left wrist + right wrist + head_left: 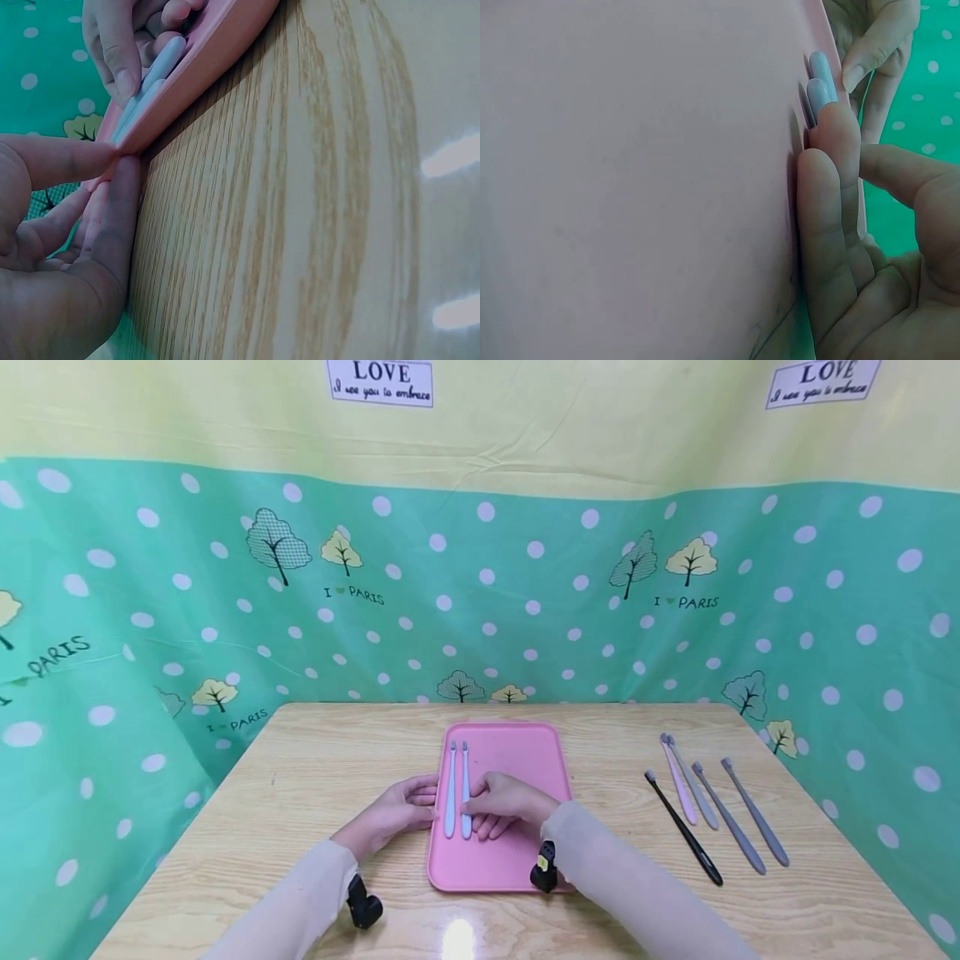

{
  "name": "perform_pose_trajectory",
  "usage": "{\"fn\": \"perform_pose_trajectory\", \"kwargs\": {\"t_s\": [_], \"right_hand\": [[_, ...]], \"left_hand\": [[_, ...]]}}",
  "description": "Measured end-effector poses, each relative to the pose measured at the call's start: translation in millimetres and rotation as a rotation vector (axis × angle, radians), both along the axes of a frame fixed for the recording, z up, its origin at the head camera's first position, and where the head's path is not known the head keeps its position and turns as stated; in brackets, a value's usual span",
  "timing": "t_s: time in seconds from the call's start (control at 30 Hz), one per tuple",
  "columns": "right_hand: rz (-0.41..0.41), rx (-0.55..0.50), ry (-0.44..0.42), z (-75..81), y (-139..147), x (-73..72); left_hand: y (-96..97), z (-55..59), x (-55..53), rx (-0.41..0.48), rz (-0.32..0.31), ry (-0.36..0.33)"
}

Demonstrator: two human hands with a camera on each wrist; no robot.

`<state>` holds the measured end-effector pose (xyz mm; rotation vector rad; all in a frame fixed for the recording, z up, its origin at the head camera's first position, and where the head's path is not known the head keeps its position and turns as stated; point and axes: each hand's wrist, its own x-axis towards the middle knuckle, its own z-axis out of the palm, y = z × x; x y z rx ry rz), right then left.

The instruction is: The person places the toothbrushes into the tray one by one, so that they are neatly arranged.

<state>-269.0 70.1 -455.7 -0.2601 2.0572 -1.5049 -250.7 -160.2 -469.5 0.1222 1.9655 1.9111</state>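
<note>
A pink tray (525, 756) lies on the table, two light blue toothbrushes side by side along its left edge, heads toward the far end. My right hand (508, 802) is over the tray and pinches the inner toothbrush (466, 772) by its handle between thumb and fingers. The outer toothbrush (451, 793) lies parallel, close to the rim. At the tray's left side, my left hand (401, 810) pinches the rim with thumb and forefinger. In the left wrist view the rounded handle ends (174, 51) show beside the right hand's fingers.
Right of the tray lie a black toothbrush (684, 827), a pink toothbrush (681, 785) and several grey ones, such as the far right toothbrush (757, 814). The wooden table (322, 752) is backed by a green dotted curtain (510, 635).
</note>
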Motion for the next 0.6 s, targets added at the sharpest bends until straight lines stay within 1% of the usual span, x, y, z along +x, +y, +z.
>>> {"fn": "perform_pose_trajectory", "kwargs": {"t_s": [0.2, 0.33, 0.6], "right_hand": [[0.006, -0.014, -0.003, 0.5, 1.2, 2.1], [0.008, -0.011, 0.004, 0.9, 1.5, 3.0], [0.015, 0.016, 0.019, 0.1, 1.2, 1.3]], "left_hand": [[0.5, -0.6, 2.3, 0.012, -0.003, 0.005], [1.7, -1.2, 2.9, 0.01, 0.008, 0.005], [1.5, -0.5, 3.3, -0.017, 0.006, 0.002]]}}
